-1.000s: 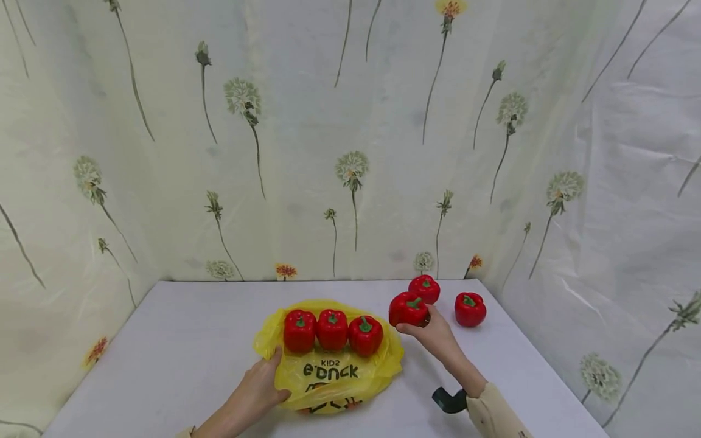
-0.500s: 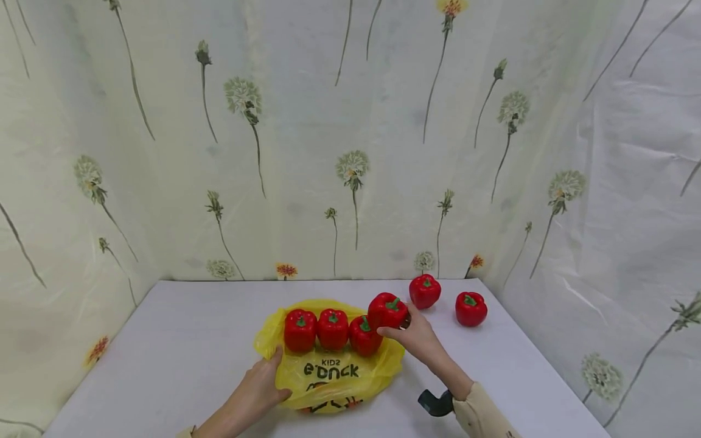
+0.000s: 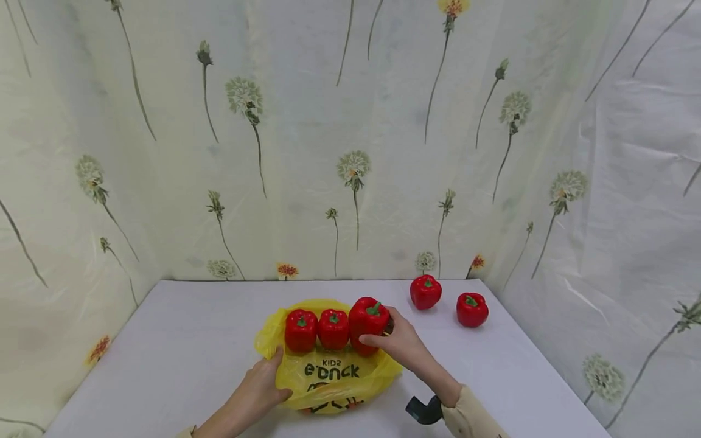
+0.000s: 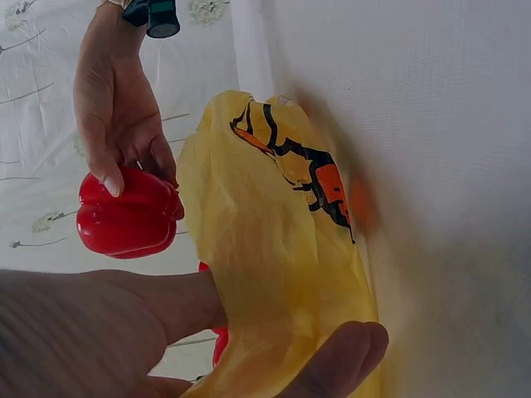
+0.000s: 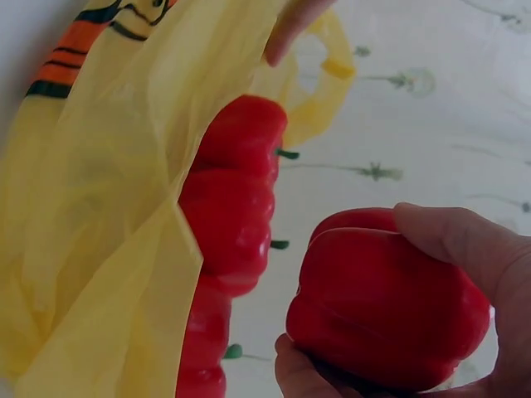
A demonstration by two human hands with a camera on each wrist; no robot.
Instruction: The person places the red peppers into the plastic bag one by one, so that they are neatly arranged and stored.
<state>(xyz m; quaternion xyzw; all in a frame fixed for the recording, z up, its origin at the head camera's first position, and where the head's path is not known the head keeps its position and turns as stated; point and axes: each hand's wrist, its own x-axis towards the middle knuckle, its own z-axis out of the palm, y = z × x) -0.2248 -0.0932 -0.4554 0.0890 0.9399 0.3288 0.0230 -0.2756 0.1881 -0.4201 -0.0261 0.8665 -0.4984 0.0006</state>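
Note:
A yellow plastic bag (image 3: 328, 386) with printed lettering lies on the table, its mouth spread open. My left hand (image 3: 260, 380) holds the bag's left side; in the left wrist view a finger goes behind the plastic and the thumb lies in front. Red bell peppers (image 5: 228, 220) with green stems stand in a row inside the bag. My right hand (image 3: 402, 340) grips another red bell pepper (image 3: 368, 322), thumb on the near side. That pepper is above the bag's right end and covers the rightmost pepper in the head view; the right wrist view shows it apart from the row.
Two more red bell peppers, a nearer one (image 3: 472, 309) and a farther one (image 3: 425, 292), stand at the table's back right. The white table (image 3: 181, 340) meets a dandelion-print curtain (image 3: 306, 182) behind and at both sides. A dark wrist device (image 3: 424, 410) sits on my right forearm.
My right hand has carried its bell pepper leftward from near the back right pepper to above the bag's right end. My left hand and the bag have stayed in place.

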